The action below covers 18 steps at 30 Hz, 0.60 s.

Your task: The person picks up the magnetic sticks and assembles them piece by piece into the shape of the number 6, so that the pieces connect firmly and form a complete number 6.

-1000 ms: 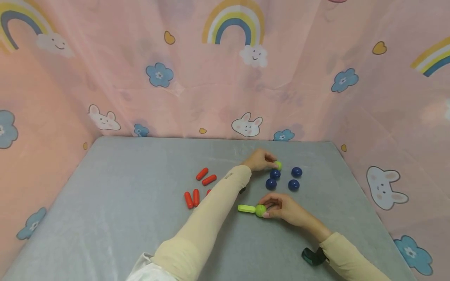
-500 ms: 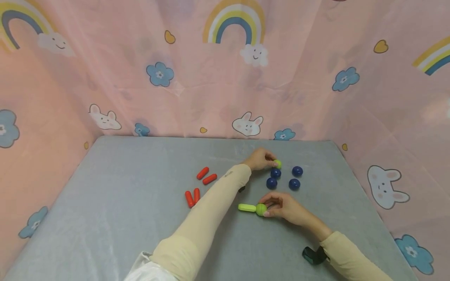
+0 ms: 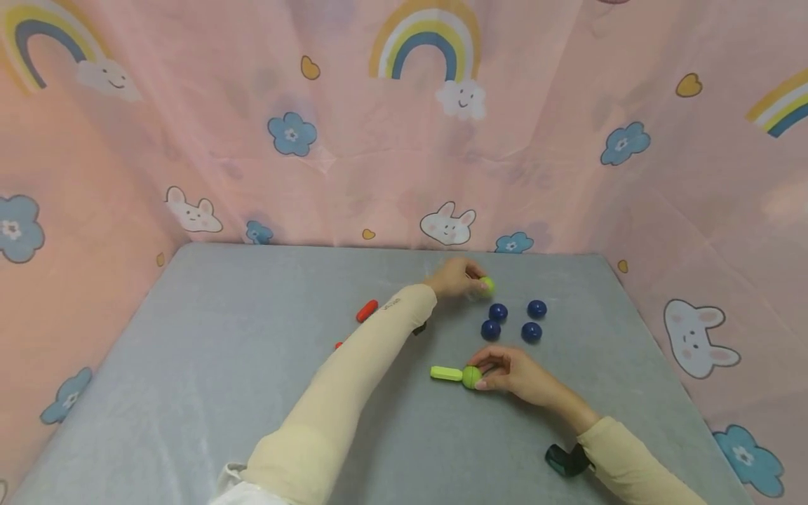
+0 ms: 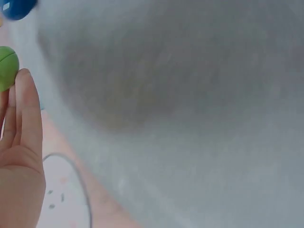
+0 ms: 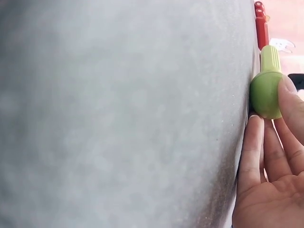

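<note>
Near the back of the table my left hand [image 3: 456,278] pinches a light green ball [image 3: 487,285]. In the left wrist view that green ball [image 4: 7,69] is at the fingertips, cut by the left edge. My right hand [image 3: 514,375] holds a second green ball [image 3: 471,377] between thumb and fingers, lower on the table. From this ball a yellow-green stick [image 3: 446,373] points left, its end against the ball. The right wrist view shows the thumb on one side of the ball [image 5: 266,95] and the stick [image 5: 270,58] beyond it.
Several dark blue balls, one of them a near-left ball [image 3: 490,330], lie between and right of the hands. A red rod [image 3: 367,311] shows beside the left sleeve [image 3: 341,393], which covers most other red pieces. A pink patterned curtain [image 3: 353,175] surrounds the grey table [image 3: 208,393].
My left hand has shifted left and slightly back with its green ball, away from the blue ball it was beside. Its forearm covers more red rods. The right hand has stayed put.
</note>
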Tool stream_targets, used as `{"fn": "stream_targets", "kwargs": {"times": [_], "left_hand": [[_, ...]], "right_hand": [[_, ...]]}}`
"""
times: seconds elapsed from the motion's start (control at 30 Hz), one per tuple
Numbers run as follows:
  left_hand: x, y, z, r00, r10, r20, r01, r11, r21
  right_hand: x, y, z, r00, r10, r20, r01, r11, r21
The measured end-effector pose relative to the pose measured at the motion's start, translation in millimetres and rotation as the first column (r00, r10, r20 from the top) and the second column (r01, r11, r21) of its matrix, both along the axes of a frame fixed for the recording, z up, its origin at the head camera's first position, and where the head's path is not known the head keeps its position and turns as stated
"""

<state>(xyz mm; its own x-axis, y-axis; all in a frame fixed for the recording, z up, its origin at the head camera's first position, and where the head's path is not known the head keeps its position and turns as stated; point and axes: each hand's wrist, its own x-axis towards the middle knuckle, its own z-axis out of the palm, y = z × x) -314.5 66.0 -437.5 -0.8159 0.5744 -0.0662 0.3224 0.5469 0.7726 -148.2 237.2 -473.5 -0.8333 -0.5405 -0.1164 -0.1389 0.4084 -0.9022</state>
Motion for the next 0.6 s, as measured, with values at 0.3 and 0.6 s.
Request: {"fn": "stream_targets", "kwargs": {"times": [0.3,0.6], "left_hand": [[4.3,-36.5,38.6,0.994,-0.102,-0.04,0.104,0.994,0.035],[45.0,-85.8,40.2,0.993,-0.101,-0.064,0.102,0.995,0.01]], "right_hand": [[0.4,-0.1,0.3,1.0,-0.002,-0.021,0.002,1.0,0.007],[0.2,-0.8,-2.9,1.0,0.007,-0.03,-0.007,1.0,-0.005]]}}
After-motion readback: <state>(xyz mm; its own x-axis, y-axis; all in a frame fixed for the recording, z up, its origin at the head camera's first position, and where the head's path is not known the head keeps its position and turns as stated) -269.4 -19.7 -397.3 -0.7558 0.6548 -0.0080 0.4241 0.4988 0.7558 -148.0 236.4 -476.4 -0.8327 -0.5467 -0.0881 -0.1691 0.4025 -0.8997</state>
